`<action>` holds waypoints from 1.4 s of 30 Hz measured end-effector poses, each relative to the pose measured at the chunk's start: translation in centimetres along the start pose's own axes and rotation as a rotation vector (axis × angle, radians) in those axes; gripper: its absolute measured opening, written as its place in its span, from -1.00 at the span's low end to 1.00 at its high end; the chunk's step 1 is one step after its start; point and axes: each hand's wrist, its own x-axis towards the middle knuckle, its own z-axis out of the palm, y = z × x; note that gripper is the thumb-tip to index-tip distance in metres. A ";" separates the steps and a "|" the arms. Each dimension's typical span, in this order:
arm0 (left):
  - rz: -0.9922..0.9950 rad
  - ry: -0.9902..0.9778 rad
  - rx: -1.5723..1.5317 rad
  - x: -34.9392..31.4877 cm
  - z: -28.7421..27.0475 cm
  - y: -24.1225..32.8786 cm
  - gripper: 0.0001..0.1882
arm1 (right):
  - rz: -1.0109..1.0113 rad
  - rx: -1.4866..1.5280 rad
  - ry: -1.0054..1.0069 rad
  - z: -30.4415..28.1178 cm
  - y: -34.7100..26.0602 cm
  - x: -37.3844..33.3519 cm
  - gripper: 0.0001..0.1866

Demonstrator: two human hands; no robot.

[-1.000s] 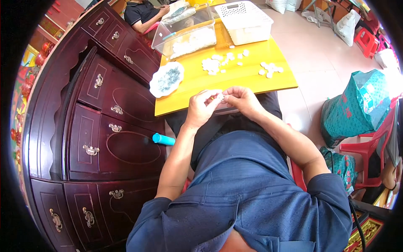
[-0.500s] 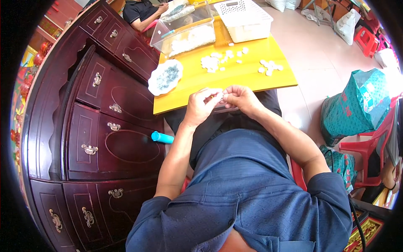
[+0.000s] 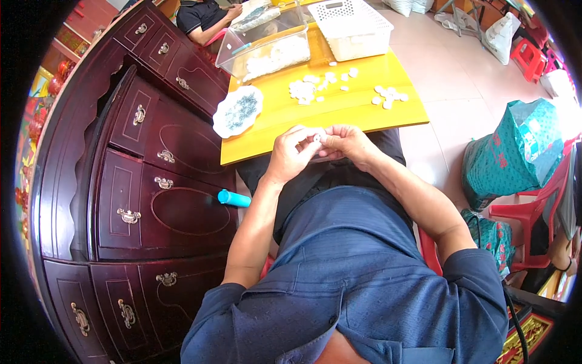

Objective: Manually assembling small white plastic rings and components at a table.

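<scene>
Just over the near edge of the yellow table point(image 3: 273, 142), my two hands meet fingertip to fingertip. Between them sits a small white round piece point(image 3: 316, 138) with a dark spot at its centre. My left hand point(image 3: 291, 151) pinches it between thumb and fingers. From the other side, my right hand point(image 3: 348, 144) also closes on it with thumb and curled fingers. Beyond my hands lies a cluster of small white pieces point(image 3: 302, 91), and farther right a smaller group of white pieces point(image 3: 388, 96). A white scalloped dish point(image 3: 222, 124) of small dark bits stands at the table's left edge.
A clear plastic bin point(image 3: 227, 57) with white pieces and a white perforated basket point(image 3: 354, 27) stand at the back. Dark wooden drawers point(image 3: 188, 206) rise at my left, near a turquoise cylinder point(image 3: 234, 198). To the right are a teal bag point(image 3: 503, 161) and red chair point(image 3: 524, 212). Another person point(image 3: 200, 21) sits far left.
The small white piece has turned a little between my fingertips, so its dark centre now shows. Both hands stay in almost the same place.
</scene>
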 end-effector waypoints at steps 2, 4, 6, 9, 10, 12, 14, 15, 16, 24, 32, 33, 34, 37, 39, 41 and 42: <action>-0.072 -0.042 0.117 -0.2 0.2 0.9 -0.66 | -0.010 0.048 0.009 0.2 -0.2 -0.2 -0.84; 0.000 0.037 0.117 -0.4 1.0 1.0 -0.57 | -0.003 0.089 0.024 0.4 0.0 -0.1 -0.84; 0.092 0.132 0.353 -0.5 1.4 1.1 -0.62 | 0.005 0.131 0.040 0.2 0.5 0.2 -0.84; 0.128 0.155 0.394 -0.6 1.6 0.6 -0.67 | 0.004 0.208 0.023 -0.2 1.7 0.8 -0.87; 0.127 0.156 0.394 -0.7 1.7 0.7 -0.67 | 0.010 0.211 0.018 -0.3 1.8 0.9 -0.85; 0.082 0.140 0.352 -0.7 1.6 1.0 -0.72 | 0.016 0.211 0.014 -0.4 1.7 0.8 -0.84; 0.122 0.156 0.363 -0.5 1.6 1.0 -0.73 | 0.066 0.286 0.065 -0.3 1.3 0.5 -0.81; 0.163 0.171 0.375 -0.5 1.6 1.0 -0.73 | 0.066 0.284 0.066 -0.3 1.3 0.5 -0.81; 0.164 0.171 0.373 -0.5 1.5 0.9 -0.73 | 0.068 0.270 0.053 -0.4 1.3 0.5 -0.80; 0.028 0.131 0.212 -0.8 1.3 1.6 -0.79 | 0.026 0.215 0.057 -0.1 1.3 0.2 -0.78; 0.118 0.159 0.263 -0.5 1.5 0.7 -0.81 | -0.047 0.215 0.092 0.7 1.5 0.3 -0.80; 0.099 0.163 0.267 -0.4 1.6 0.8 -0.83 | -0.050 0.217 0.093 0.7 1.7 0.3 -0.80; 0.102 0.161 0.268 -0.4 1.6 0.8 -0.83 | -0.063 0.224 0.107 0.8 2.0 0.4 -0.80; 0.113 0.180 0.260 -0.5 1.8 0.9 -0.83 | -0.091 0.226 0.118 0.6 2.5 0.5 -0.80; 0.149 0.195 0.285 -0.5 1.8 0.9 -0.84 | -0.105 0.221 0.114 0.9 2.4 0.4 -0.80; 0.165 0.203 0.282 -0.5 2.0 0.6 -0.85 | -0.115 0.243 0.177 1.6 2.1 -0.1 -0.80; 0.179 0.211 0.276 -0.5 2.0 0.5 -0.85 | -0.111 0.247 0.174 2.0 1.7 -0.4 -0.80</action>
